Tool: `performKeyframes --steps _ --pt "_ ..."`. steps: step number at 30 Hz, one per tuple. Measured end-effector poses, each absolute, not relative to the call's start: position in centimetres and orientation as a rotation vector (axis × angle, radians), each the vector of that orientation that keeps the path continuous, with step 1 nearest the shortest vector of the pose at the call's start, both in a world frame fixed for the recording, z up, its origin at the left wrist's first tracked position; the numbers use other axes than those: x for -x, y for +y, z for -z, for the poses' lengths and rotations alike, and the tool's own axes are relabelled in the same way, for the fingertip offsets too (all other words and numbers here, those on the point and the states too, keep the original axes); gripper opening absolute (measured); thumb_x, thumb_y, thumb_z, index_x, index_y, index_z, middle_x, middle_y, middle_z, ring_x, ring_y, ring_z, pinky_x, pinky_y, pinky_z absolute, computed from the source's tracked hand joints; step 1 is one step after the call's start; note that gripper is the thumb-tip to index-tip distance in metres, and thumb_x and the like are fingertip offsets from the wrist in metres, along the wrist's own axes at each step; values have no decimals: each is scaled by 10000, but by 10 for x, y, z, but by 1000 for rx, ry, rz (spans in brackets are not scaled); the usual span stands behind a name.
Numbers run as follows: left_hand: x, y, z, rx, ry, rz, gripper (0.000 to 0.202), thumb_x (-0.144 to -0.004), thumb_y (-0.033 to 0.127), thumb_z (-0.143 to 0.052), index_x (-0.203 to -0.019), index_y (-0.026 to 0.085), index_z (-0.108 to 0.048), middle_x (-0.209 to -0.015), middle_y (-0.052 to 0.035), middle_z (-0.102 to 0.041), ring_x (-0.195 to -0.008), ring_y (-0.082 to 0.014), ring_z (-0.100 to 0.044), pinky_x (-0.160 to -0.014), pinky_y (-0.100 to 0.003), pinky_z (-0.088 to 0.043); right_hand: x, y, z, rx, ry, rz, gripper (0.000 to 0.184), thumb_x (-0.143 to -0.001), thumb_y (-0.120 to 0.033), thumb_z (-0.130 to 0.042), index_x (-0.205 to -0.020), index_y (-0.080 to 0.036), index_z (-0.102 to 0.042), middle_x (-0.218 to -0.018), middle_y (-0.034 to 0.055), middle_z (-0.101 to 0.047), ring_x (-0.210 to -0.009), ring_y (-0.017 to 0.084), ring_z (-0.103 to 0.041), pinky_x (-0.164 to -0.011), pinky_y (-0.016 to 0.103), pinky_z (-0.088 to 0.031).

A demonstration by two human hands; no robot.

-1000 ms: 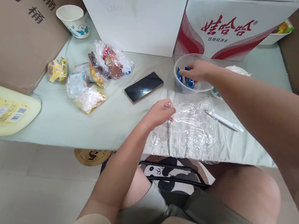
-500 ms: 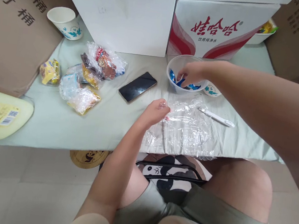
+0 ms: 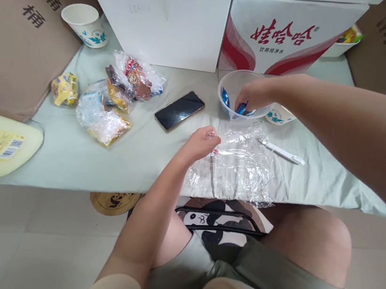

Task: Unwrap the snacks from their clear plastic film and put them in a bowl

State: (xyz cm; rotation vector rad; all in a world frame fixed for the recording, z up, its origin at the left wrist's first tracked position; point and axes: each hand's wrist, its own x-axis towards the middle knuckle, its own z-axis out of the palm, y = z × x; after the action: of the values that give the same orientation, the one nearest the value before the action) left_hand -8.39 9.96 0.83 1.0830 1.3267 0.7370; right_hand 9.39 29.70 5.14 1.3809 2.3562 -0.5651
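My left hand (image 3: 203,142) is closed on the near-left part of a clear plastic film (image 3: 243,163), which lies crumpled on the table cloth. My right hand (image 3: 256,95) reaches into a clear plastic bowl (image 3: 228,79), its fingers closed around a small blue wrapped packet (image 3: 242,109). Another blue packet (image 3: 225,96) leans inside the bowl's left wall. Part of the bowl's contents is hidden by the hand. A paper cup (image 3: 279,116) touches or nearly touches the bowl's right side, partly behind the forearm. A white utility knife (image 3: 281,152) lies across the film's right side.
Left of the film lies a phone (image 3: 180,110). Farther left are several wrapped snacks (image 3: 109,129), a yellow packet (image 3: 65,90) and a paper cup (image 3: 85,26). White boxes (image 3: 183,25) line the back. A pale yellow bottle (image 3: 3,148) lies at the left edge.
Inside the bowl, my right hand has moved slightly right and its fingers have closed around a blue packet. My left hand keeps its hold on the film. The camera view has shifted a little.
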Motion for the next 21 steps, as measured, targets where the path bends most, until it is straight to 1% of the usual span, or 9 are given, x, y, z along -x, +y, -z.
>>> performKeyframes --steps 2,4,8,10,11,14,17,19,21 --pt "84 99 -9 -1085 1333 -729 167 -806 185 -576 -697 204 -451 -697 42 -575 -646 -135 -665 -672 -271 -429 -99 300 -43 -1377 2378 628 676 -982 -316 -219 -455 -18 -521 -810 82 -752 -846 75 -711 -806 328 -502" --pt "83 99 -9 -1085 1339 -729 171 -804 188 -580 -697 204 -448 -705 41 -578 -650 -136 -669 -667 -269 -422 -104 300 -37 -1410 2449 662 691 -987 -336 -189 -444 -37 -495 -875 90 -764 -861 73 -716 -801 319 -509" --pt "83 99 -9 -1082 1341 -726 172 -803 172 -572 -693 202 -443 -716 43 -576 -644 -129 -668 -662 -266 -418 -104 291 -36 -1733 2460 745 570 -998 -291 -355 -526 -54 -571 -946 83 -784 -929 105 -734 -849 349 -522" --pt "83 99 -9 -1083 1346 -721 175 -806 166 -569 -693 203 -441 -714 43 -580 -632 -123 -660 -655 -263 -418 -101 284 -43 -1854 2372 796 478 -987 -222 -405 -602 -47 -626 -929 79 -786 -936 118 -738 -870 363 -523" --pt "83 100 -9 -1083 1347 -721 176 -810 165 -568 -694 203 -441 -715 43 -582 -625 -120 -656 -650 -261 -418 -98 281 -49 -1822 2339 804 421 -977 -185 -424 -658 -44 -660 -927 73 -788 -933 121 -738 -884 371 -524" --pt "84 100 -7 -1089 1340 -737 176 -824 159 -558 -695 201 -447 -715 38 -586 -625 -119 -661 -645 -255 -431 -92 267 -73 -1526 2394 724 267 -930 -92 -486 -922 -67 -751 -1006 60 -790 -963 145 -730 -945 398 -533" --pt "85 100 -4 -1080 1310 -770 181 -842 162 -558 -700 200 -450 -730 24 -612 -644 -123 -676 -668 -255 -474 -94 235 -93 -1541 2687 535 352 -907 -57 -519 -1175 -140 -730 -1195 85 -753 -1104 204 -695 -1027 428 -530" --pt "86 100 -3 -1045 1293 -794 195 -855 184 -585 -717 199 -449 -781 7 -649 -648 -122 -676 -686 -259 -506 -103 200 -91 -1739 2904 419 382 -921 -85 -490 -1224 -194 -696 -1252 92 -727 -1169 234 -665 -1068 448 -515" --pt "88 99 -1 -1002 1289 -816 206 -881 244 -623 -767 203 -458 -845 -10 -680 -646 -124 -675 -697 -273 -532 -120 157 -71 -1909 3014 366 347 -926 -141 -459 -1172 -212 -694 -1181 99 -737 -1135 266 -673 -1046 480 -525"
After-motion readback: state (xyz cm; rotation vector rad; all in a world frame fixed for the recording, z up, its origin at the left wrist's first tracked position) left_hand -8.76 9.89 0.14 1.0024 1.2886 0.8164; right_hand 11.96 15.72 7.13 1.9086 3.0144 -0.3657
